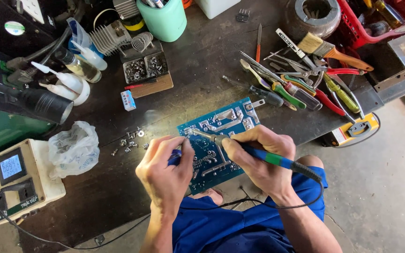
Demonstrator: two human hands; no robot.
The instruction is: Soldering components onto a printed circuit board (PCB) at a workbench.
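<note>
A blue circuit board (226, 122) lies solder side up at the near edge of a dark workbench (198, 75), lit by a bright spot. My right hand (258, 159) grips a soldering iron (268, 158) with a blue and green handle. Its metal tip touches the board near the upper left corner. My left hand (165, 173) rests on the board's left edge and holds a small dark blue tool (176, 157) close to the iron's tip; most of that tool is hidden by my fingers.
Loose screws (130, 140) and a crumpled plastic bag (73, 149) lie left of the board. A beige power meter box (17, 180) sits at the near left. Pliers, screwdrivers and a brush (305, 84) are piled at the right. A green cup (164, 18) stands at the back.
</note>
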